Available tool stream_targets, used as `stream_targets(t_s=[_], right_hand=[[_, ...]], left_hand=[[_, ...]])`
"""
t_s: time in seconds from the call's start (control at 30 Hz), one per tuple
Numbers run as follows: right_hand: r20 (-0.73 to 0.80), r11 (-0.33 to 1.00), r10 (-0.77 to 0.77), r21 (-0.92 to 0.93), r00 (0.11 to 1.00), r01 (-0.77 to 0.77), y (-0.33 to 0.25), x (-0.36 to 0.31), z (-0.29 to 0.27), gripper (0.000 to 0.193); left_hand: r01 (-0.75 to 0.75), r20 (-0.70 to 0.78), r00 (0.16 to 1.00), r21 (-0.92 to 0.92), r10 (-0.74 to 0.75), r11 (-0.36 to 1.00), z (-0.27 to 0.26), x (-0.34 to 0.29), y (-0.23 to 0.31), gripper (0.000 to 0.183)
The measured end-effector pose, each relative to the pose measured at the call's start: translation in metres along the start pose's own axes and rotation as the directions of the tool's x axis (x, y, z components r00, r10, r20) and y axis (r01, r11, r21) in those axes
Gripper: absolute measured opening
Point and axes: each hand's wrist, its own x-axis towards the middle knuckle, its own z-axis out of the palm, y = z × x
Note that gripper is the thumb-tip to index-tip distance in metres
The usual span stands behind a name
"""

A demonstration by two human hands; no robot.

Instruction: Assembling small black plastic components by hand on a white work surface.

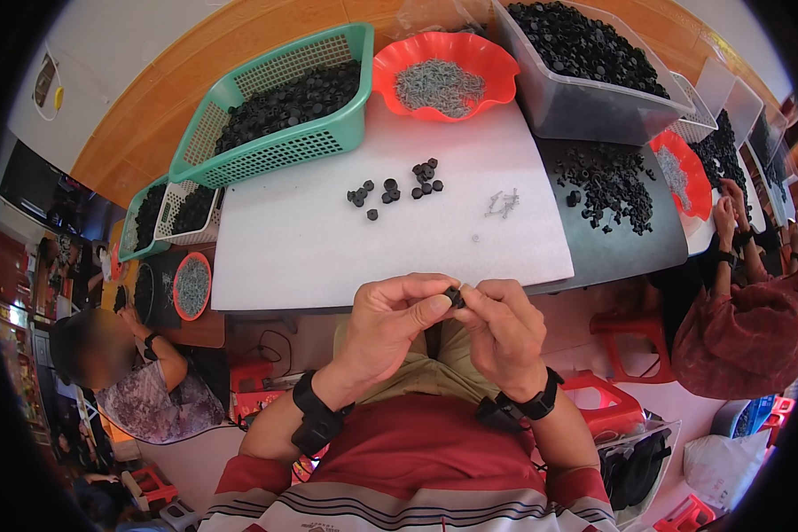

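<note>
A small black plastic part (455, 297) is pinched between the thumb and index finger of my left hand (383, 324), just in front of the table's near edge. My right hand (508, 335) is closed, its fingertips pressed up against the right side of that part. Whatever it pinches is too small and hidden to name. Beyond my hands, several black plastic parts (392, 190) lie loose on the white foam sheet (301, 253). To their right is a small pile of silver screws (503, 204).
Along the back stand a green basket (356, 133) of black parts, a red scalloped bowl (496, 97) of screws and a clear bin (585, 120) of black pieces. More black pieces (616, 186) cover a dark mat. People work at left (164, 390) and right (740, 328); red stools (634, 341) stand below.
</note>
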Motion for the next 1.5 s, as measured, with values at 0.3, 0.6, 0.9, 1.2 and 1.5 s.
stream_targets(t_s=[0.3,0.6,0.9,1.2,1.5], right_hand=[[-0.009,1.0,0.016,0.012,1.0,-0.016,-0.002,-0.004,0.0,0.033],[-0.014,0.998,0.051,0.032,0.999,-0.051,-0.007,-0.005,-0.003,0.031],[-0.026,0.999,0.044,0.03,0.999,-0.043,-0.007,-0.005,-0.003,0.028],[-0.048,1.0,-0.001,-0.005,0.999,0.001,-0.004,-0.008,-0.004,0.026],[-0.033,0.976,-0.202,-0.084,0.979,0.199,0.012,-0.011,-0.005,0.027]], left_hand=[[-0.047,-0.015,0.999,0.139,0.05,0.989,0.004,-0.003,0.003,0.02],[-0.055,0.02,0.998,0.217,0.052,0.975,0.003,-0.004,0.005,0.02],[-0.082,0.04,0.996,0.114,0.078,0.99,0.007,-0.006,-0.001,0.02],[-0.074,0.034,0.997,0.09,0.071,0.993,0.01,-0.006,-0.004,0.019],[-0.06,0.01,0.998,0.086,0.059,0.994,0.015,-0.011,-0.013,0.018]])
